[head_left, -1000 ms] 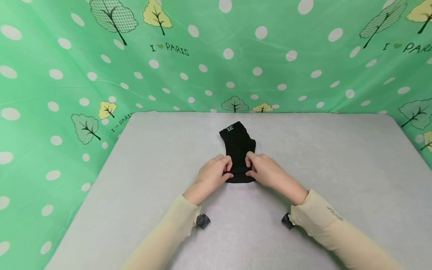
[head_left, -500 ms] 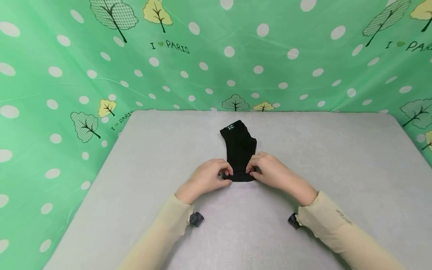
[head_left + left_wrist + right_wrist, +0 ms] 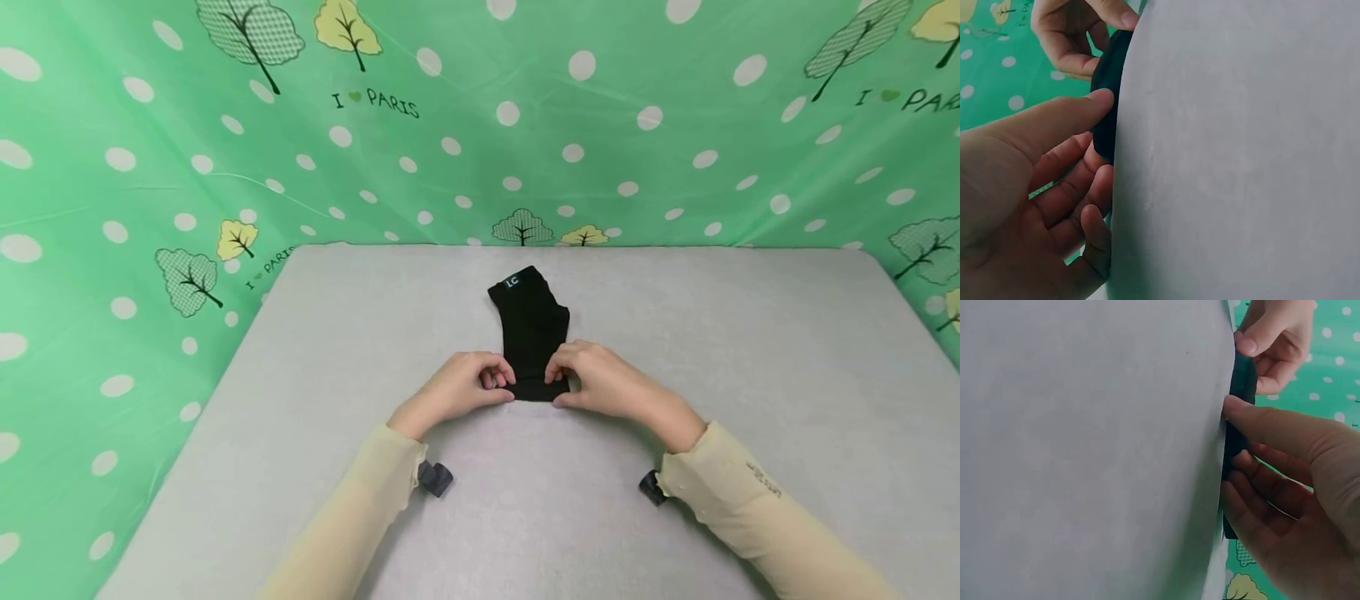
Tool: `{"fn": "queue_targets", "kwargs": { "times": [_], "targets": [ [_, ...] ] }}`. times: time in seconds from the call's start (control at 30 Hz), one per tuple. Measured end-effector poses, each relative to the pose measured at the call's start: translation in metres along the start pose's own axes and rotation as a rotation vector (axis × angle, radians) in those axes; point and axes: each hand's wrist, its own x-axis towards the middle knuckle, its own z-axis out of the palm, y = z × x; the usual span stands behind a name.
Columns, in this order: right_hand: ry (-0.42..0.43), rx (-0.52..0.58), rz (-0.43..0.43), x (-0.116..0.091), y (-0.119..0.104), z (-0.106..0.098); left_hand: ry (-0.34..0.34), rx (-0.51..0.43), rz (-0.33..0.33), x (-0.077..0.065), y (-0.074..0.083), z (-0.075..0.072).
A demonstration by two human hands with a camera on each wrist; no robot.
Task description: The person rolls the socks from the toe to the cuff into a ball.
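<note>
A black sock (image 3: pixel 532 325) lies flat on the grey table, its cuff pointing away, with a small light "LC" mark near the cuff's edge. Its near toe end is folded over into a short band (image 3: pixel 534 390). My left hand (image 3: pixel 476 383) pinches the left side of that band, thumb at the near edge and fingertips on top. On the right side my right hand (image 3: pixel 600 379) does the same. In the left wrist view the thumb presses the dark sock (image 3: pixel 1107 81); the right wrist view shows the sock (image 3: pixel 1244 381) between both hands, partly hidden by fingers.
The grey table (image 3: pixel 735 375) reaches back to a green dotted cloth backdrop (image 3: pixel 450 167) printed with trees, which also hangs along the left and right sides. A dark wrist device (image 3: pixel 435 479) sits at the left cuff, another (image 3: pixel 652 487) at the right.
Both hands have shifted their grip slightly at the sock's near end, thumbs now at its near edge. The forearms have spread a little apart. The sock stays nearly in place.
</note>
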Motion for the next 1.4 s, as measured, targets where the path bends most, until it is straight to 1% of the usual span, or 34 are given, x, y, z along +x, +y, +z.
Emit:
{"fn": "queue_targets", "kwargs": {
  "times": [0.13, 0.27, 0.37, 0.53, 0.6, 0.7, 0.8, 0.87, 0.93, 1.0, 1.07, 1.17, 1.3, 1.4],
  "targets": [
    [0.013, 0.011, -0.012, 0.001, 0.003, 0.001, 0.004, -0.033, -0.002, -0.001, -0.001, 0.000],
    [0.026, 0.038, -0.003, 0.003, 0.006, 0.001, 0.018, -0.059, -0.038, 0.000, -0.001, 0.000],
    [0.021, 0.080, 0.033, 0.005, 0.007, 0.001, 0.029, -0.080, -0.106, 0.002, 0.001, 0.001],
    [0.014, 0.142, 0.132, 0.009, 0.007, -0.001, 0.061, -0.093, -0.241, 0.008, 0.005, 0.000],
    [0.018, 0.152, 0.163, 0.010, 0.007, -0.002, 0.080, -0.090, -0.275, 0.010, 0.008, 0.000],
    [0.031, 0.169, 0.185, 0.013, 0.007, -0.003, 0.101, -0.084, -0.318, 0.012, 0.011, 0.000],
    [0.026, 0.175, 0.207, 0.015, 0.005, -0.005, 0.115, -0.067, -0.354, 0.014, 0.013, -0.001],
    [0.012, 0.165, 0.223, 0.017, 0.002, -0.007, 0.118, -0.046, -0.365, 0.015, 0.013, -0.002],
    [-0.001, 0.147, 0.239, 0.018, 0.000, -0.007, 0.124, -0.027, -0.357, 0.015, 0.013, -0.002],
    [-0.002, 0.126, 0.250, 0.019, -0.001, -0.007, 0.128, -0.017, -0.324, 0.016, 0.012, -0.002],
    [0.011, 0.102, 0.255, 0.019, -0.003, -0.007, 0.134, -0.011, -0.272, 0.016, 0.011, 0.000],
    [0.063, 0.058, 0.241, 0.018, -0.003, -0.005, 0.143, 0.003, -0.193, 0.015, 0.008, 0.003],
    [0.131, 0.027, 0.193, 0.016, -0.004, -0.004, 0.148, 0.076, -0.078, 0.012, 0.008, 0.005],
    [0.143, 0.024, 0.159, 0.014, -0.004, -0.004, 0.136, 0.131, -0.005, 0.010, 0.007, 0.005]
  ]
}}
